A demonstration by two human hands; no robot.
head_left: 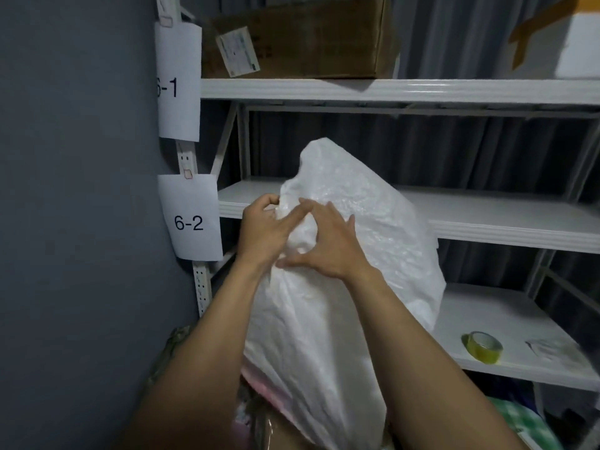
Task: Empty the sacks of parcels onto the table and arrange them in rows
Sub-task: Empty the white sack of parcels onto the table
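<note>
A big white woven sack [357,241] stands upended in front of the white shelves, its bulk rising to the middle shelf. My left hand [264,228] pinches a fold of the sack's left edge, fingers curled into the fabric. My right hand [328,245] lies on the sack beside it, fingers spread and straight, thumb pointing left. Below the sack, pink and clear-wrapped parcels [259,414] show near the bottom of the view. What is inside the sack is hidden.
White metal shelving [487,219] fills the right, with paper labels "6-1" [178,86] and "6-2" [190,219] on its left post. A cardboard box [302,37] sits on the top shelf. A roll of yellowish tape [482,347] lies on the lower shelf. A grey wall is left.
</note>
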